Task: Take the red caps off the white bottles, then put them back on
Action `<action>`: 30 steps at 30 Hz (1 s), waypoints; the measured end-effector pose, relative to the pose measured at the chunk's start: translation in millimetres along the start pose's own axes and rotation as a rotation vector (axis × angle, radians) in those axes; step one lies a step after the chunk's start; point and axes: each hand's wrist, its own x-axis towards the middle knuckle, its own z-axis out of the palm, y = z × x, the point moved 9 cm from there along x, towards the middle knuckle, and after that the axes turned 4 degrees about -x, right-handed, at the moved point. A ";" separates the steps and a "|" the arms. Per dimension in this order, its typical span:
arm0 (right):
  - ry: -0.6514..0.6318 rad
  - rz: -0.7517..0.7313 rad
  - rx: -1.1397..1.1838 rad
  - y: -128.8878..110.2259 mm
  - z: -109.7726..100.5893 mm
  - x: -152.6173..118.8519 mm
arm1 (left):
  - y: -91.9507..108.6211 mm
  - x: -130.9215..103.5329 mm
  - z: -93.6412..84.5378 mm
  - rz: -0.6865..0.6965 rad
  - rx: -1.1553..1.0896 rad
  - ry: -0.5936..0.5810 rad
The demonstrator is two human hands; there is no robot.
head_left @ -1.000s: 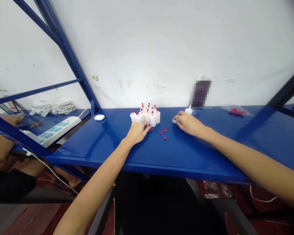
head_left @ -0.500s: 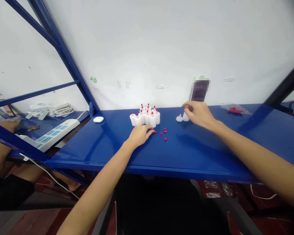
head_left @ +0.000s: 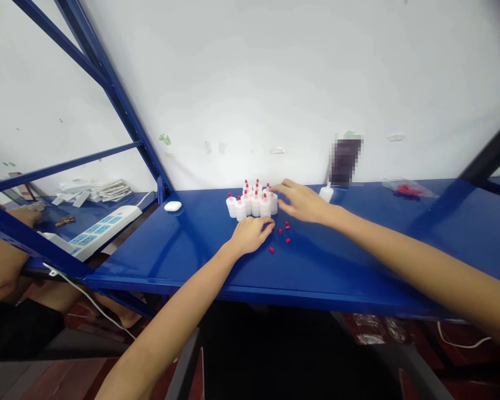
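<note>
Several white plastic squeeze bottles [head_left: 241, 210] with red-tipped spouts stand grouped on the blue table. My left hand [head_left: 250, 235] rests just in front of them, thumb and forefinger pinched together; whatever is between them is too small to make out. At the group's right side is my right hand [head_left: 302, 201], its fingers apart and curved close to the rightmost bottle [head_left: 274, 204]; whether they touch it I cannot tell. Small red caps [head_left: 288, 240] lie loose to the right of my left hand. Behind my right wrist shows another white bottle [head_left: 326, 192] without a red tip.
A white oval object [head_left: 173, 206] lies at the table's left. A clear bag of red pieces [head_left: 408, 190] lies at the back right, and a blurred dark panel [head_left: 345, 161] leans against the wall. Beyond the blue frame are a power strip [head_left: 104, 228] and another person's arm [head_left: 4, 266].
My right hand has moved left from the separate bottle to the group. My left hand remains in front of the bottles, and one red cap now lies nearer the table's front edge.
</note>
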 end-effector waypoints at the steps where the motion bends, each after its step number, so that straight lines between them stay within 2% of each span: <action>1: 0.000 0.009 -0.024 0.2 1.2 4.1 | -0.7 0.0 0.1 0.000 -0.006 0.003; 8: -0.024 -0.049 -0.056 -0.4 17.8 11.8 | -8.8 -1.7 -7.2 -0.001 -0.187 0.074; 10: 0.023 -0.042 -0.026 1.4 16.3 10.6 | -10.0 -4.0 -12.7 -0.011 -0.247 0.105; 14: 0.214 -0.030 0.072 7.3 -5.9 4.7 | -2.7 -11.2 -19.6 -0.013 -0.206 0.126; 18: 0.327 -0.037 0.158 13.9 -31.3 -9.8 | 18.7 -12.9 -17.1 0.107 -0.034 0.106; 22: 0.309 -0.074 0.168 15.7 -36.8 -31.3 | 31.3 3.0 -9.3 0.205 0.024 0.118; 25: 0.341 -0.085 0.195 19.1 -35.0 -47.8 | 36.8 20.6 -3.6 0.272 0.007 0.158; 27: 0.381 -0.086 0.229 21.3 -34.2 -55.5 | 38.9 28.8 -3.2 0.318 -0.062 0.206; 30: 0.403 -0.083 0.271 21.3 -33.2 -59.4 | 33.8 31.4 -13.4 0.344 -0.266 0.329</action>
